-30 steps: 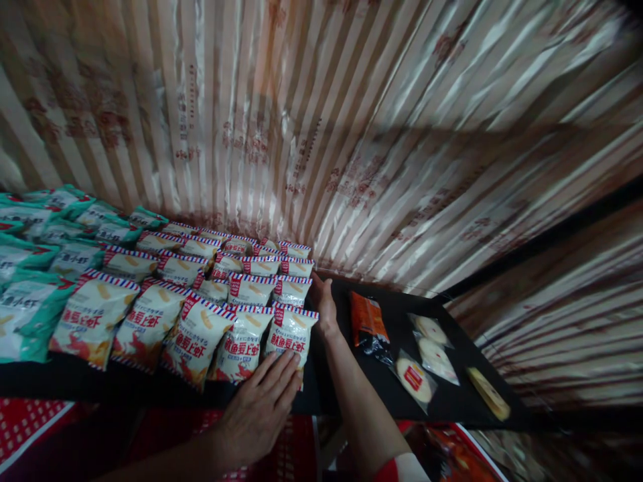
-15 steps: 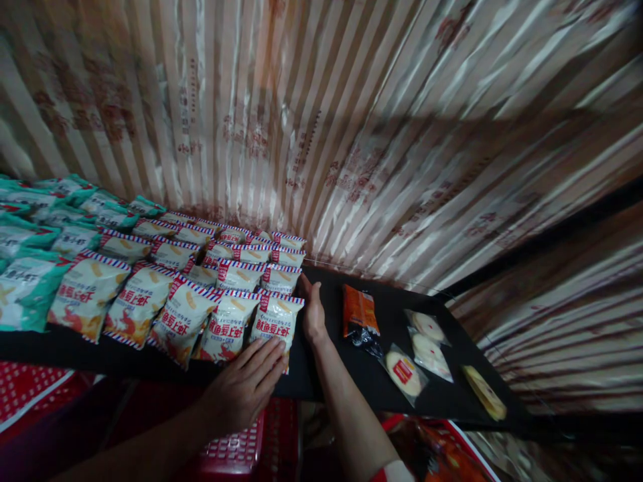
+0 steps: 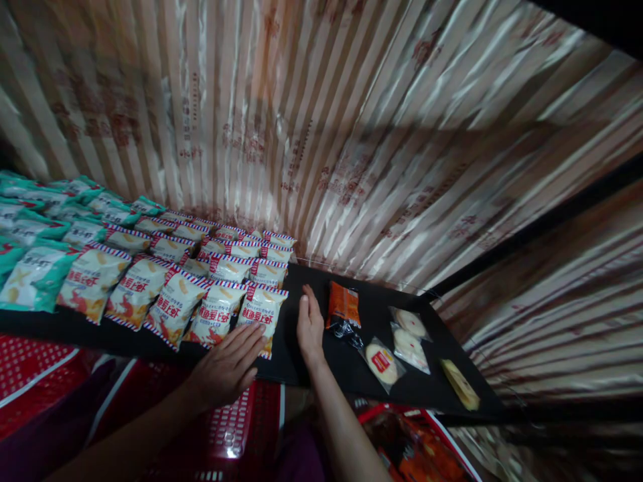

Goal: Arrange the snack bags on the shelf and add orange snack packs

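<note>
Here, the front-row end snack bag (image 3: pixel 264 309) on the black shelf (image 3: pixel 375 311) lies at one o'clock from the nearer left hand (image 3: pixel 225 361), long axis roughly twelve to six, flat fingers touching its lower front, while the right hand (image 3: pixel 310 328), uncurled, is apart at three o'clock.

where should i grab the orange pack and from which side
Probably across the middle of the orange pack, from above: it lies flat on the shelf, with bare surface along both long sides. The dark lower end looks crumpled, likely a weaker hold. The right hand, left of the pack, is nearest.
</note>
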Action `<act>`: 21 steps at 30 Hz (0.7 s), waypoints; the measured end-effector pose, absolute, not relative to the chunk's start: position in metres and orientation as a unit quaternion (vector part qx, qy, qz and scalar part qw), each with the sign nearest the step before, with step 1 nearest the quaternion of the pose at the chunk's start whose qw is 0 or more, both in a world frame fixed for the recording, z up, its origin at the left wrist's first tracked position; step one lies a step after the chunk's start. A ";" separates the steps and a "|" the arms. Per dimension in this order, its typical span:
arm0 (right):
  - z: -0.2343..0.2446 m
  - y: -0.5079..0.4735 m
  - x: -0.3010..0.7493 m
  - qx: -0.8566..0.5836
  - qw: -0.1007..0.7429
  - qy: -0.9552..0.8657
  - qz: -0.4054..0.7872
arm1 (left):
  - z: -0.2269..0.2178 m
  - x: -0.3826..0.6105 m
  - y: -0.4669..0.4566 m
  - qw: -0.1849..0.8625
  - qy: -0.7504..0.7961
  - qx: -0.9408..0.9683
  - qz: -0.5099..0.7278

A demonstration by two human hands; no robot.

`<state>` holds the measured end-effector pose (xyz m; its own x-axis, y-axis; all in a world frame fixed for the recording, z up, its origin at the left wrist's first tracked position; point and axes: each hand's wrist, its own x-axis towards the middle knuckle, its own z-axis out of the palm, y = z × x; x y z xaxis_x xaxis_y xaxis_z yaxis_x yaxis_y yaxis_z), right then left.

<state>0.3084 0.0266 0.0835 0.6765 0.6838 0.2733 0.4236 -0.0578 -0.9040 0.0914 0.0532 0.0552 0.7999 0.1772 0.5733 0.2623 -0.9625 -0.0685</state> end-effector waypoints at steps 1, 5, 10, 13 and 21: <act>0.085 0.018 0.312 -0.726 0.551 -0.403 0.079 | 0.056 0.092 0.052 0.069 -0.122 -0.947 -0.290; 0.087 -0.009 0.333 -0.765 0.485 -0.424 -0.022 | 0.061 0.091 0.049 0.055 -0.139 -0.943 -0.299; 0.084 -0.037 0.361 -0.820 0.432 -0.365 -0.084 | 0.067 0.085 0.036 0.065 -0.136 -0.946 -0.287; 0.085 -0.047 0.373 -0.846 0.376 -0.369 -0.080 | 0.066 0.083 0.017 0.068 -0.127 -0.945 -0.293; 0.106 -0.040 0.372 -0.911 0.177 -0.373 0.006 | 0.070 0.098 -0.036 0.020 -0.089 -0.950 -0.300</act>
<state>0.3723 -0.0398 0.1059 0.7219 0.6813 0.1212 0.6772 -0.6595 -0.3263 0.0978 -0.0363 0.0695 0.8041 0.1564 0.5735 0.1807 -0.9834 0.0149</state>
